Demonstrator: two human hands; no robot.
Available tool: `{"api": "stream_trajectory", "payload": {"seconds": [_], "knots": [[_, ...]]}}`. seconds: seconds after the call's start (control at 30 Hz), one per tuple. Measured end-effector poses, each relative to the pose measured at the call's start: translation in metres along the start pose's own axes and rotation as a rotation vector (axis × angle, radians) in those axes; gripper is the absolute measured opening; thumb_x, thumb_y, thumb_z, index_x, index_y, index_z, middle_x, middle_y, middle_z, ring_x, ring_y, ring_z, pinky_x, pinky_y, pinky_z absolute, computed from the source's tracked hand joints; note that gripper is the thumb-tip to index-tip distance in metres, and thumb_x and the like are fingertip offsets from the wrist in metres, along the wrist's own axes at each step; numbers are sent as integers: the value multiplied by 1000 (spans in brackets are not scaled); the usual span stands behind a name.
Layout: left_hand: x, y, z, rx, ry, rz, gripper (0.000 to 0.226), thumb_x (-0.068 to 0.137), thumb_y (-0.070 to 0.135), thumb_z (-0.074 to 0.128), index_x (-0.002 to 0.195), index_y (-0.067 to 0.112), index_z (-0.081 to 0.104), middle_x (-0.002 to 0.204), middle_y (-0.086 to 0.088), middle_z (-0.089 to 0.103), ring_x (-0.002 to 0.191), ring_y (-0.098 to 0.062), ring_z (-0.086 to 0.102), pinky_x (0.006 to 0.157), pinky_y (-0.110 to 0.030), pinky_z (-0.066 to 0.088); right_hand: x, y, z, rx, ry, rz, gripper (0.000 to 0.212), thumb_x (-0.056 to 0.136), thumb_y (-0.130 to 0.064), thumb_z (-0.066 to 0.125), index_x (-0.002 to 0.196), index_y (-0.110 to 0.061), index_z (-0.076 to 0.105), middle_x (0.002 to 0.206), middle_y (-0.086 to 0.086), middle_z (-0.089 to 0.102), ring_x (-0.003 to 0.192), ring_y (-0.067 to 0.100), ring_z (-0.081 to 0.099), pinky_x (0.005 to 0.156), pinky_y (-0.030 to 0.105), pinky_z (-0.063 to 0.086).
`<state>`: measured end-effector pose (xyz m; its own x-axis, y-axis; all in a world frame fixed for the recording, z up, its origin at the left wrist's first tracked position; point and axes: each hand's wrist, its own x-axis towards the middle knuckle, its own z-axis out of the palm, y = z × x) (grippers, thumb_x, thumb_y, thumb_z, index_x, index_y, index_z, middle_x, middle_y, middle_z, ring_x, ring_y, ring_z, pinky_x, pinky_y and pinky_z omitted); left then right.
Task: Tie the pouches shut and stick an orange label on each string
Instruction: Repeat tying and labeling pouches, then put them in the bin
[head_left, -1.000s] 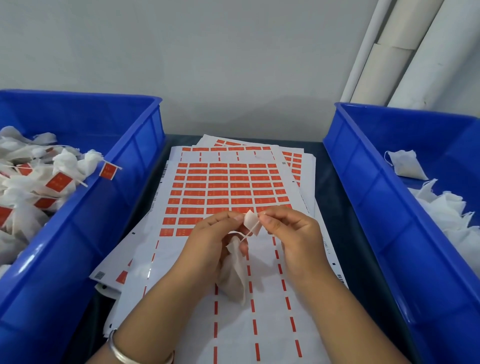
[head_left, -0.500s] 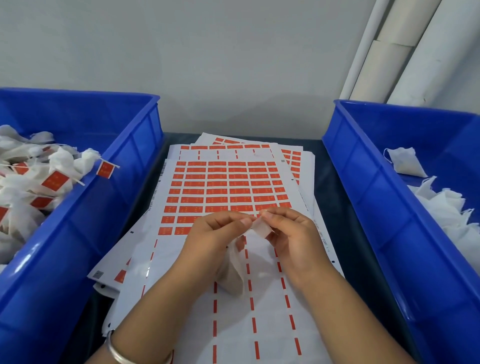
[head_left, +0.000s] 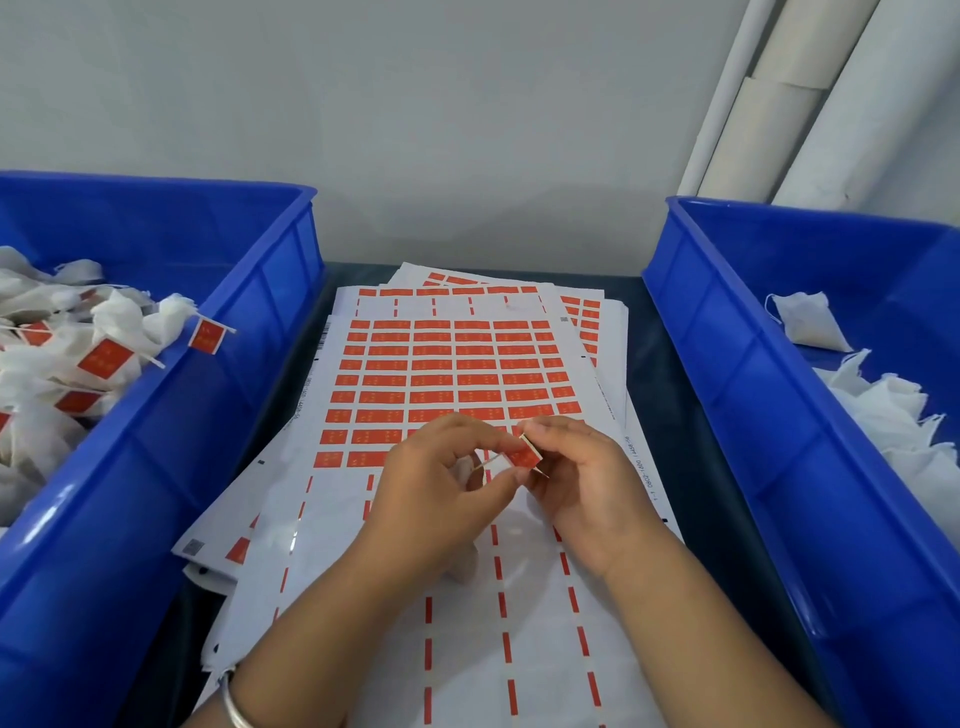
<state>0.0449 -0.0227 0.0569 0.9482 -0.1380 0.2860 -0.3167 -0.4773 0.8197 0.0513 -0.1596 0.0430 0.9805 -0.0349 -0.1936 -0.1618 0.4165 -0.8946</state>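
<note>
A blue bin (head_left: 218, 415) along the worktop's (head_left: 675, 426) left edge held white pouches with orange labels on their strings, and another blue bin (head_left: 753, 415) along the right edge held plain white pouches (head_left: 883, 410), both bins cut off by the frame. Between them, over the label sheets (head_left: 447, 374) that left only narrow dark strips of worktop bare, the left hand (head_left: 441, 488) and right hand (head_left: 587, 488) each pinched an orange label (head_left: 524, 457) folded on a string. The pouch (head_left: 462, 566) hung mostly hidden beneath the left hand, fingers curled.
</note>
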Motion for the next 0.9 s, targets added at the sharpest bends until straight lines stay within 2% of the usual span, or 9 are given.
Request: {"api": "stream_trajectory", "payload": {"seconds": [0.17,0.27,0.33,0.4,0.53,0.77,0.9], "knots": [[2,-4,-1,44,59,29,37,71,27,79,71,51,52,81,28,55,78,3,55,61,-7,43,0,1,1,-90,-39,-31,23,88,-3,61,81,-20,75,94,4,74,89,22,71,72,28,56],[3,-5,-3,-69,52,-12,25,72,32,77,73,47,57,80,27,60,84,10,53,60,-7,46,1,0,2,-160,-44,-70,22,85,0,65,91,-21,70,92,3,75,91,22,71,79,33,57],[4,-6,-4,-180,65,-91,17,75,35,73,78,44,58,80,29,61,82,11,54,58,-4,45,0,1,3,-262,-30,-121,22,80,-10,73,95,-24,68,90,-3,75,91,17,71,89,37,55],[6,-7,-4,-236,79,-158,14,77,32,71,78,41,59,71,24,63,77,11,56,54,-1,42,-1,1,5,-356,-25,-153,26,74,-22,77,97,-27,65,89,-10,75,90,11,71,92,38,54],[9,-9,-4,-243,33,-196,15,82,25,67,72,36,62,73,28,62,75,14,54,53,1,39,-2,2,5,-399,-27,-178,25,79,-18,76,97,-29,64,90,-12,74,91,9,70,90,34,55],[10,-13,-3,-220,10,-193,18,83,25,64,70,37,60,71,31,61,73,16,54,51,2,38,1,4,3,-424,-24,-220,24,77,-19,76,94,-28,63,87,-16,73,88,4,70,72,14,54],[10,-11,-3,-299,21,-273,18,87,27,60,72,36,64,61,21,63,60,5,59,42,-5,39,3,6,1,-377,4,-200,22,80,-15,75,95,-27,64,88,-12,74,89,9,70,80,24,56]]}}
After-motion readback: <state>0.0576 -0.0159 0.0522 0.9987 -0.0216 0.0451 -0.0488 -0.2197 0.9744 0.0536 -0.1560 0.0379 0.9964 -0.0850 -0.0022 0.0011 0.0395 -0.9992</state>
